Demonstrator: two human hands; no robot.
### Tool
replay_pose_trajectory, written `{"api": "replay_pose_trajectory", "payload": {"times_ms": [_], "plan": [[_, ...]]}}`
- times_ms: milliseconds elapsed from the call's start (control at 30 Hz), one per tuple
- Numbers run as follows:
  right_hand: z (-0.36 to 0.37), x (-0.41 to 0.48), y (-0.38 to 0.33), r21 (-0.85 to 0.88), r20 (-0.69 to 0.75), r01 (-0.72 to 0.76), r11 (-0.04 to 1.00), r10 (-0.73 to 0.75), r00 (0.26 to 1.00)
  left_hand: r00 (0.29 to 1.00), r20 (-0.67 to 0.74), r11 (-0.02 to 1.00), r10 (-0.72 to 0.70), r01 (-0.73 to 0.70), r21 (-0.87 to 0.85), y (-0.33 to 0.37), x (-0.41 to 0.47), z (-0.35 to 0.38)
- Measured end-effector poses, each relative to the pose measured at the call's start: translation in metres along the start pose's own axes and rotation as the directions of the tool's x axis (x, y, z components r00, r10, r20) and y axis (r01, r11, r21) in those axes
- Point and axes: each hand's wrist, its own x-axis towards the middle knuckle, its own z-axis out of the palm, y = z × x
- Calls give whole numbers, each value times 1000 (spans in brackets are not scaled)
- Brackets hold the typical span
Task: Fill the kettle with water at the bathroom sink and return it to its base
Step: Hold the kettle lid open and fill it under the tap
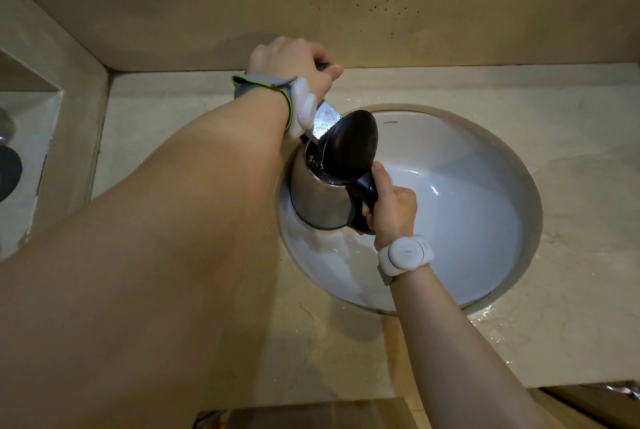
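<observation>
A steel kettle with a black handle hangs over the left part of the white sink basin. Its black lid stands open. My right hand is wrapped around the kettle's handle. The chrome tap spout reaches over the kettle's mouth, and water glints inside the opening. My left hand is closed over the tap's lever at the back of the counter. The lever itself is mostly hidden under my fingers.
The beige marble counter rings the basin and is wet at the front right. A stone backsplash rises behind. At the far left sits a lower shelf with a dark round object.
</observation>
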Motion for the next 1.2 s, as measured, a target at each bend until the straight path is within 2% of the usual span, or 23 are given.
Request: {"api": "replay_pose_trajectory", "payload": {"times_ms": [167, 1200], "plan": [[0, 1, 2, 6, -13, -28, 1000, 28, 1000, 1000, -6, 1000, -2, 2, -6, 1, -1, 0], [0, 5, 8, -53, 45, 35, 998, -33, 998, 1000, 9, 1000, -11, 11, -16, 1, 0, -1]]}}
